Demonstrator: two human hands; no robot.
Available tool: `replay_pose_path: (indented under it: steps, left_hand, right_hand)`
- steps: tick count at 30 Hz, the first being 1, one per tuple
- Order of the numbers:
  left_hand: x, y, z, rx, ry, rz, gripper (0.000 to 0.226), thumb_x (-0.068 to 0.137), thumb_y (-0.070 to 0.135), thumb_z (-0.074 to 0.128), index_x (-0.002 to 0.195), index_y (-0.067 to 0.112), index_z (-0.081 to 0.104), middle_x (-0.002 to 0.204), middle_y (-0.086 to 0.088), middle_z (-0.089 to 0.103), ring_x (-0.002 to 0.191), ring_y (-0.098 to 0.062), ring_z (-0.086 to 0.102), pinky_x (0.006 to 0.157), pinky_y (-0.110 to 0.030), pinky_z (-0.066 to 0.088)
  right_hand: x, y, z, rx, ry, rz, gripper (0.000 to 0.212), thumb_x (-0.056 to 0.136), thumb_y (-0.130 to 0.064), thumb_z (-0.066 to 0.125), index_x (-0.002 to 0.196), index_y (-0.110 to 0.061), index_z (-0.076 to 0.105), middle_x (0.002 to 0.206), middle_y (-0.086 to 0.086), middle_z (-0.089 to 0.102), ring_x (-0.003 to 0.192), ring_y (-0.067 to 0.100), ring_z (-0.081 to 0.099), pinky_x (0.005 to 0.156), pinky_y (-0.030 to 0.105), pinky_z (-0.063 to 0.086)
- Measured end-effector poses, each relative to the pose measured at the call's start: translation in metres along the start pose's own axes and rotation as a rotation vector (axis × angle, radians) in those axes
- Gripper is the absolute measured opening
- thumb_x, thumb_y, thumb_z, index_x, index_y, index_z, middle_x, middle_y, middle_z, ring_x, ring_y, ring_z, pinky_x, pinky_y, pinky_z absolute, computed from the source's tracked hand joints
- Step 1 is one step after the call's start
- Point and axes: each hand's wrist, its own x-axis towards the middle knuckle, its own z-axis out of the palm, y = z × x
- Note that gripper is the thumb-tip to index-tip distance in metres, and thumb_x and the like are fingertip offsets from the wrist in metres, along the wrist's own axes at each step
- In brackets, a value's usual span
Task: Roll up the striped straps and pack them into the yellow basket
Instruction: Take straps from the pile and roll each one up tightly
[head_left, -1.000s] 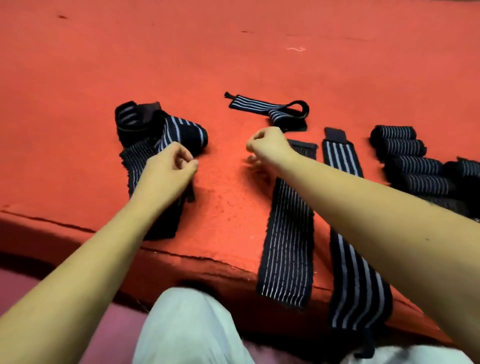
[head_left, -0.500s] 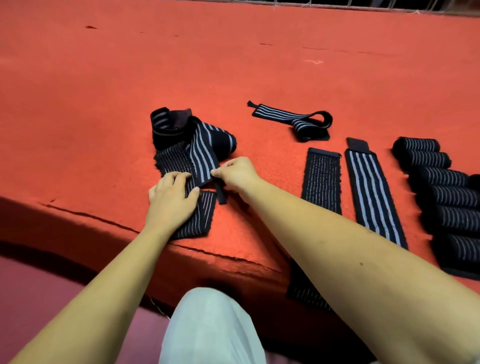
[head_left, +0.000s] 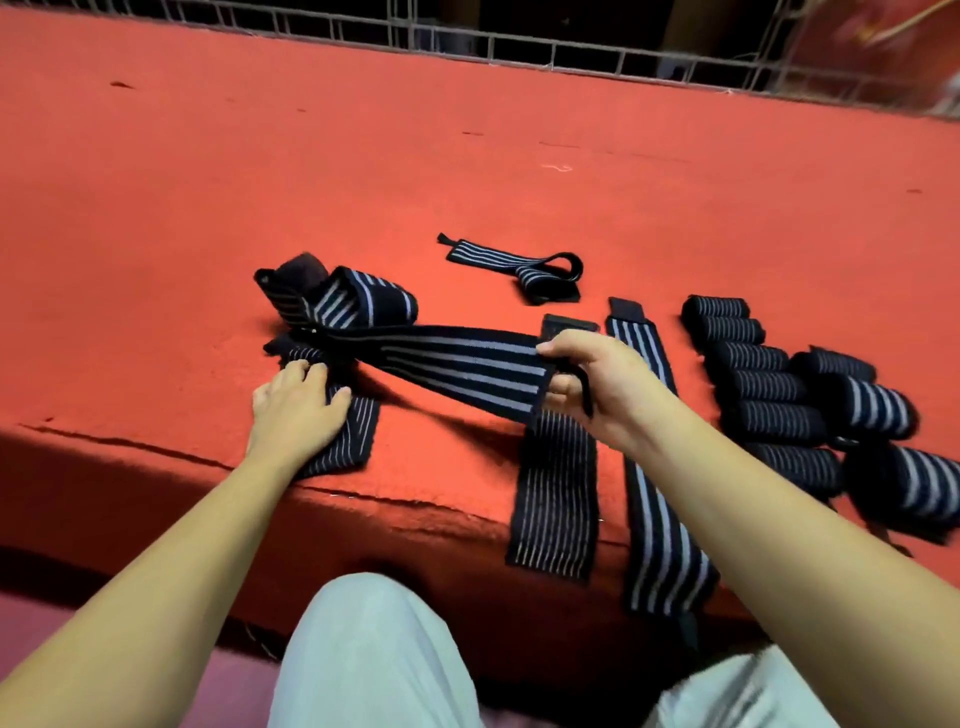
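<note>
Red platform (head_left: 467, 156): its front edge is right at the knees, and the flat straps (head_left: 556, 493) hang over it. A brush from the right forearm could drag them off, I'd judge.

Rolled straps (head_left: 769, 389) sit loose at the right with nothing securing them. One bump and they unroll or tip off that side.

Wide-striped strap (head_left: 457, 364) is off the surface, taut between the tangle (head_left: 337, 306) and the right hand (head_left: 608, 384), which grips its free end, thumb on top. The other end is buried in the tangle, so a harder pull likely drags the whole clump or tightens a snag rather than freeing it.

Left hand (head_left: 296, 415) lies flat, fingers straight, pressing the thin-striped strap (head_left: 343, 441) just below the tangle. If that pin slips, the clump comes along.

Yellow basket: not in view, so nothing looks packed yet.

Counts:
- Rolls: about nine. The rightmost are blurred and cropped, so not firm.
- Flat over the edge: two.
- In the right hand: one.
- Under the left palm: one.
- Looped strap (head_left: 498, 257): one, alone at the back.
- Tangle: at least one more bundled piece, can't separate further.
</note>
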Motion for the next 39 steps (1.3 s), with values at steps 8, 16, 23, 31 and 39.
replay_pose_path:
  steps: [8, 16, 23, 31, 39]
  left_hand:
    - [-0.034, 0.032, -0.026, -0.201, 0.236, 0.252, 0.070, 0.080, 0.035, 0.077, 0.139, 0.017, 0.045, 0.129, -0.014, 0.045, 0.124, -0.034, 0.040, 0.104, -0.051, 0.031]
    - [-0.040, 0.038, 0.006, -0.167, -0.168, 0.320, 0.082, 0.100, 0.043, 0.049, 0.159, 0.013, 0.001, 0.167, -0.006, 0.007, 0.152, -0.026, 0.020, 0.123, -0.042, 0.018]
    - [-0.039, 0.042, 0.004, -0.097, -0.231, 0.318, 0.067, 0.106, 0.038, 0.033, 0.159, 0.009, 0.006, 0.167, -0.007, 0.009, 0.153, -0.021, 0.015, 0.125, -0.037, 0.011]
    - [-0.041, 0.040, 0.003, -0.250, -0.187, 0.272, 0.055, 0.106, 0.035, 0.036, 0.155, 0.011, 0.030, 0.163, -0.004, 0.025, 0.150, -0.017, 0.024, 0.123, -0.033, 0.014]
    - [-0.042, 0.042, 0.002, -0.216, -0.060, 0.273, 0.024, 0.096, 0.035, 0.050, 0.108, 0.017, 0.062, 0.109, -0.009, 0.068, 0.106, -0.031, 0.061, 0.088, -0.040, 0.044]
  right_hand:
    - [-0.044, 0.004, -0.014, 0.020, -0.002, -0.089, 0.007, 0.085, -0.007, 0.056, 0.080, -0.011, 0.053, 0.098, 0.023, 0.058, 0.087, 0.036, 0.061, 0.071, 0.036, 0.059]
    - [-0.055, -0.012, -0.015, 0.187, 0.243, -0.099, 0.017, 0.094, -0.003, 0.046, 0.081, -0.006, 0.057, 0.073, 0.012, 0.064, 0.061, 0.023, 0.065, 0.063, 0.039, 0.061]
    - [-0.047, 0.011, -0.037, 0.489, 0.548, -0.137, 0.025, 0.092, 0.005, 0.044, 0.073, -0.010, 0.048, 0.055, 0.004, 0.059, 0.041, 0.012, 0.059, 0.035, 0.020, 0.045]
    - [-0.029, 0.027, -0.050, 0.150, 0.805, -0.188, 0.022, 0.090, -0.007, 0.046, 0.069, -0.015, 0.043, 0.070, 0.002, 0.048, 0.067, 0.019, 0.049, 0.061, 0.035, 0.047]
    - [0.007, 0.012, -0.003, -1.438, 0.287, -0.372, 0.052, 0.088, -0.032, 0.062, 0.133, -0.010, 0.047, 0.124, 0.012, 0.058, 0.114, 0.031, 0.056, 0.093, 0.043, 0.047]
